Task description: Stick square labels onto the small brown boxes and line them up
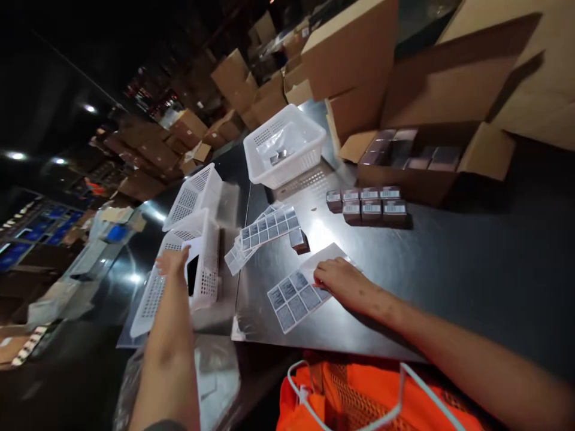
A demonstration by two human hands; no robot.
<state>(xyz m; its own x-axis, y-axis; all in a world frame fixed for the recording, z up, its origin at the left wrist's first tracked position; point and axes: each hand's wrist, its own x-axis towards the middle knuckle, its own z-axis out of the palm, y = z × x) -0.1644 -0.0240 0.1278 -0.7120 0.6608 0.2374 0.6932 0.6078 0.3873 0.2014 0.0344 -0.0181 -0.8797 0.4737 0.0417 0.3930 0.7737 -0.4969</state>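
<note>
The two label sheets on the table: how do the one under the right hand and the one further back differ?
The near label sheet lies single, pinned by the right hand, part of it peeled bare. The far label sheet tops a fanned stack, untouched, with a small dark box at its corner. Both carry grids of grey printed labels.

Label sheet (299, 298) under right hand (344, 282); basket (191, 269) at left hand (173, 261); boxes (369, 205) behind.

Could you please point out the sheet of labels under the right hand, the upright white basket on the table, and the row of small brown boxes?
White sheet of printed labels (294, 302), head view, printed middle.
White perforated plastic basket (309, 158), head view, front wall.
Row of small brown boxes (371, 209), head view, middle box's front.
</note>
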